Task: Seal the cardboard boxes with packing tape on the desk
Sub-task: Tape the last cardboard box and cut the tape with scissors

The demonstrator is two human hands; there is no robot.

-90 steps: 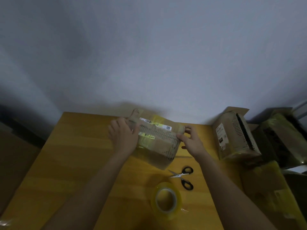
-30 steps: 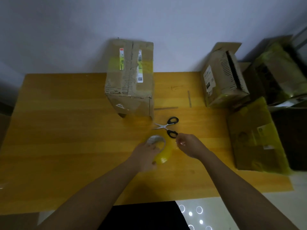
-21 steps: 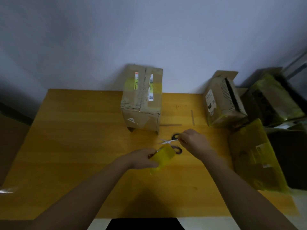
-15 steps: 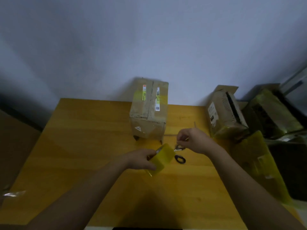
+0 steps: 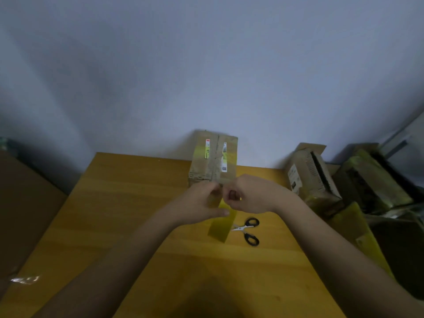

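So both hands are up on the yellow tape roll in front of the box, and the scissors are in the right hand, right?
Not quite. The scissors lie on the desk, in neither hand, as the head view shows. Both the left hand and the right hand are up on the yellow tape roll in front of the box.

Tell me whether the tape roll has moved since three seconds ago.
Yes. The tape roll lay flat on the desk nearer than the scissors; now both hands hold it raised, left of them, before the box.
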